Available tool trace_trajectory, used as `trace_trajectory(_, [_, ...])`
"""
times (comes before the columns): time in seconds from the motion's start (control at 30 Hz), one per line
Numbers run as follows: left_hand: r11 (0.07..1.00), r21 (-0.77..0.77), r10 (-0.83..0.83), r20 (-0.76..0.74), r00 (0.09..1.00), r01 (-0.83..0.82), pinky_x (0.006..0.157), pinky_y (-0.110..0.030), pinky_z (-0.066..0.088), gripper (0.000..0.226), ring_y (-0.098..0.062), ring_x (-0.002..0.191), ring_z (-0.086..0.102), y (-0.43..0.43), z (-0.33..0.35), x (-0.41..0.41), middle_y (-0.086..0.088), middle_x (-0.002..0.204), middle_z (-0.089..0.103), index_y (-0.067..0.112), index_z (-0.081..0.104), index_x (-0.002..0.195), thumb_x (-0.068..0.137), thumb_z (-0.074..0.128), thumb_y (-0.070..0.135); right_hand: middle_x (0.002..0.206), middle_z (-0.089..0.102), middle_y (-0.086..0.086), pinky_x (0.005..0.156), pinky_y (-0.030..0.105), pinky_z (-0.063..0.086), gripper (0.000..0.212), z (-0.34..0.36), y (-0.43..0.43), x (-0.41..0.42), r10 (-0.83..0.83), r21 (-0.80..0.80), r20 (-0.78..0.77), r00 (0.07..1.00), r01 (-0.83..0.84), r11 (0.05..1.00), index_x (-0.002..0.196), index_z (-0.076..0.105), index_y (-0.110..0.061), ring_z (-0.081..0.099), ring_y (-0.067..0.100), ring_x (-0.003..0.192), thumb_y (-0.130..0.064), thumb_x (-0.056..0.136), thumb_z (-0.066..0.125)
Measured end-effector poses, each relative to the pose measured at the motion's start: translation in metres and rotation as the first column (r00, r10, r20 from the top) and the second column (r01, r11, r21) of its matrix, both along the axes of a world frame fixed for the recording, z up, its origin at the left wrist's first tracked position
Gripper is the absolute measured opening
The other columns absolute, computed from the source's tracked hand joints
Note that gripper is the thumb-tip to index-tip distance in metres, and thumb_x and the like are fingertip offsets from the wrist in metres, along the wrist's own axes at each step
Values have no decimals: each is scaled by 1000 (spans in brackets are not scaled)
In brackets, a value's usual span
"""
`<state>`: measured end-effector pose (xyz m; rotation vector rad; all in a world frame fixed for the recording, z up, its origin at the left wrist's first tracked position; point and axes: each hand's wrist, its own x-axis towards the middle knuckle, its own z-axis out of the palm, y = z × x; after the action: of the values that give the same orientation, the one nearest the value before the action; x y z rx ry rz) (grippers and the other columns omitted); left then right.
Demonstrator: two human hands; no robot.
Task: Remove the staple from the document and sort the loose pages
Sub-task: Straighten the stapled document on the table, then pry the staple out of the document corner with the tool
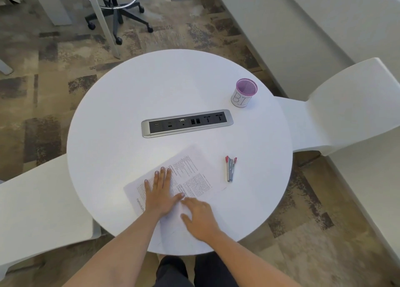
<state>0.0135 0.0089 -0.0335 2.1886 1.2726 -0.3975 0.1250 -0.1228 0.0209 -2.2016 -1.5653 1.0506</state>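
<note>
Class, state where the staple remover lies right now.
In the head view, the staple remover lies untouched on the table, right of the document and nearer the person than the socket panel.

Pages [192, 174] on table [129, 104], near front edge. Left hand [160, 191] flat on them; right hand [199, 217] on their near corner, beside the left. Remover [230, 168] right of pages, apart. Socket panel [187, 123] mid-table, behind pages. Cup [244, 93] behind panel, far right.
</note>
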Motion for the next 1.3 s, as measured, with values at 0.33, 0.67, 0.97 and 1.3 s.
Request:
trace_trajectory(0.33, [924, 18, -380, -66, 923, 382, 115, -55, -11, 87, -25, 148, -21, 10, 16, 15, -2, 161, -24, 24, -18, 151, 96, 41, 54, 163, 11, -6, 121, 37, 14, 62, -17, -25, 55, -104, -126, 168, 980, 126, 984, 153, 18, -27, 18, 15, 148, -31, 98, 46])
trace_trajectory(0.67, [984, -61, -172, -31, 985, 170, 114, -58, -16, 72, -24, 146, -26, -26, 14, 91, -5, 158, -31, 22, -24, 149, 103, 26, 43, 152, 42, 1, 110, 28, 35, 48, -15, -16, 58, -159, -12, 38, 986, 160, 987, 148, 37, -20, 48, 20, 132, -12, 100, 37])
trace_trajectory(0.97, [976, -38, -216, -13, 976, 215, 110, -56, -21, 90, -24, 145, -29, -14, 4, 111, -2, 157, -33, 31, -24, 149, 91, 33, 69, 149, 44, 10, 116, 37, 29, 71, -3, 14, 146, -149, 223, 256, 955, 92, 971, 135, 55, -9, 39, 34, 135, 24, 75, 39])
trace_trajectory(1.3, [978, -71, -200, -19, 980, 198, 105, -56, -27, 88, -20, 130, -46, -26, -5, 106, 3, 145, -47, 39, -33, 139, 88, 29, 74, 123, 55, -6, 83, 39, 51, 29, -21, 24, 184, -56, 46, 303, 951, 44, 998, 123, 50, -32, 60, 24, 103, -36, 94, 48])
